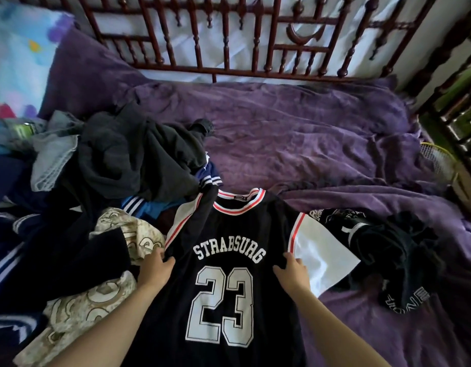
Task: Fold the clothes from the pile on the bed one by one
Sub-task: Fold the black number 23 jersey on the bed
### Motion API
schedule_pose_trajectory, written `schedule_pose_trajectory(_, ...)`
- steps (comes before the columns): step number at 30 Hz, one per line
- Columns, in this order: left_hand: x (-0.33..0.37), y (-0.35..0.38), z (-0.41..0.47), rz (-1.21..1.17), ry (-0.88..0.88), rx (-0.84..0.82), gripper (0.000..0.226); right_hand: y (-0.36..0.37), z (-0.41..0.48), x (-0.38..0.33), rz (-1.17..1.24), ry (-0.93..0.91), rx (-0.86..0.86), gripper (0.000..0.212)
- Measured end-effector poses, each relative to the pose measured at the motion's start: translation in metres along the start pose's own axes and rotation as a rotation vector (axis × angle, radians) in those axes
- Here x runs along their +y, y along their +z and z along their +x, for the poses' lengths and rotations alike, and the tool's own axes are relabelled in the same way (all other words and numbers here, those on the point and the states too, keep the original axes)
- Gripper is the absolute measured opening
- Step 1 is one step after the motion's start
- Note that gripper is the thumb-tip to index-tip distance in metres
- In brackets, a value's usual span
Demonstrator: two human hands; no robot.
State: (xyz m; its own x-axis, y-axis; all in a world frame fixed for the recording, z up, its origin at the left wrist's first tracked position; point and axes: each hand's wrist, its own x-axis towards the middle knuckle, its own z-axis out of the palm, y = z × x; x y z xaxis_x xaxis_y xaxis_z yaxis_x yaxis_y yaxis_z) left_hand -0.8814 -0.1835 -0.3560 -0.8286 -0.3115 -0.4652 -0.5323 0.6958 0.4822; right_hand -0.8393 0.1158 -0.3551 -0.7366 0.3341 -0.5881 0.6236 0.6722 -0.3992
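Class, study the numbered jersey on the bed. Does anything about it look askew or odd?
Yes. One white sleeve of the jersey lies spread flat on the purple cover, while the opposite sleeve shows only a narrow white strip, bunched against the clothes pile, so it lies lopsided. Its lettering reads STRABSURG, an unusual spelling.

Black jersey (223, 260) reads "STRABSURG" above the number "23".
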Motion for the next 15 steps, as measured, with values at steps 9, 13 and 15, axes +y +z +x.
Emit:
schedule_pose_trajectory(9, 0.022, 0.012, 0.078, -0.033, 0.018, -0.058, 0.016, 0.03, 0.041, -0.064, -0.423, -0.338, -0.02, 0.063)
schedule_pose_trajectory(13, 0.033, 0.024, 0.099, -0.097, -0.194, -0.131, 0.044, 0.048, 0.051, -0.091, -0.401, -0.398, -0.085, 0.063)
schedule_pose_trajectory(15, 0.037, 0.028, 0.105, -0.192, -0.318, -0.195, 0.048, 0.055, 0.053, -0.104, -0.376, -0.408, -0.09, 0.062)
